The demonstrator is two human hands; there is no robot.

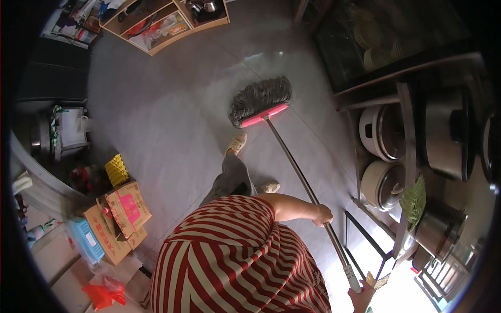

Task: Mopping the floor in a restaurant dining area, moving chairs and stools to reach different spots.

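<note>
The mop head is shaggy cloth, the bar smooth plastic, the pole glossy metal.

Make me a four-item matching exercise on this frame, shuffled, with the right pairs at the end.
Things:
1. Left hand
2. Mop head
3. Blue plastic basket
4. Right hand

Places or states:
A. Beside a cardboard box
B. Near the end of the mop's pale grip
C. Closed around the metal pole
D. Grey strands spread on the floor

Pairs: 1-C, 2-D, 3-A, 4-B
</note>
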